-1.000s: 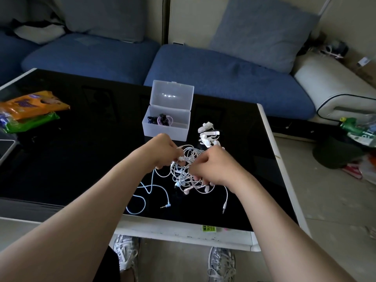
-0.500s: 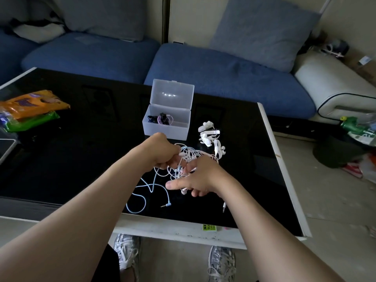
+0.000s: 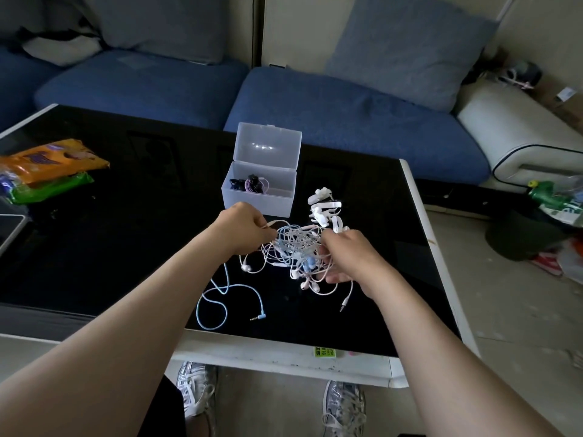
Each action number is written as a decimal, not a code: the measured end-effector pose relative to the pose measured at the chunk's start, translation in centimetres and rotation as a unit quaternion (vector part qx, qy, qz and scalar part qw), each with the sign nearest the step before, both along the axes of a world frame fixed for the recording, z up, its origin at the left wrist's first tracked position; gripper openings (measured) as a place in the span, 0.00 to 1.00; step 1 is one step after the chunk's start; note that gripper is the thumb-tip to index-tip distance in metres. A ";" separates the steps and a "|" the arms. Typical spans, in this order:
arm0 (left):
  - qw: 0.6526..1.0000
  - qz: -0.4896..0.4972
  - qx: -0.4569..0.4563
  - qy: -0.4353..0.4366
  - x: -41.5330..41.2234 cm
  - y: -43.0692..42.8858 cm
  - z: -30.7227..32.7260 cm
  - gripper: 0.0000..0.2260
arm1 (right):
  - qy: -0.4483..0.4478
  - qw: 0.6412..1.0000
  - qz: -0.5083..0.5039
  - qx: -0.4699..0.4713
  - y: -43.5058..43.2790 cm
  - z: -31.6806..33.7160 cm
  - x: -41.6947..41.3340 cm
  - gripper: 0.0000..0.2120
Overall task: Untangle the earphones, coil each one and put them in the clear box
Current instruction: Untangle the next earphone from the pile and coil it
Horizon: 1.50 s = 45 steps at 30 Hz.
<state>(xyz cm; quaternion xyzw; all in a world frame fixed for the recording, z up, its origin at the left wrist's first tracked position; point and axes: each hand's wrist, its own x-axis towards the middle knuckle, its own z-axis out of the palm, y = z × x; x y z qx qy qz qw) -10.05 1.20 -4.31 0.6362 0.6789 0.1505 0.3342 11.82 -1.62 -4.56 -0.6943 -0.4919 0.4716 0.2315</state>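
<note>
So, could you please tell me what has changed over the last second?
The right hand swung left across the tangle, then back right, gripping cords and spreading it wider. The left hand kept its grip. The box, blue plug and white pile stayed put.

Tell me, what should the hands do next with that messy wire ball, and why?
Probably draw the blue cable out first: its plug end lies loose on the table, while the left hand and right hand grip the tangle from both sides.
</note>
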 end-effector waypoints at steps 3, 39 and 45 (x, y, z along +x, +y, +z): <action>0.998 -0.049 -0.021 -0.042 0.2 -0.3 0.3 0.07 | 0.060 0.998 -0.029 -0.024 -0.1 0.0 0.0 0.10; 0.989 -0.096 -0.019 -0.112 1.3 -0.6 1.0 0.10 | 0.045 0.976 -0.159 0.142 0.3 0.8 0.6 0.25; 0.976 -0.057 -0.014 -0.211 1.5 -0.2 0.7 0.10 | -0.193 0.935 -0.053 0.292 0.2 0.4 0.1 0.08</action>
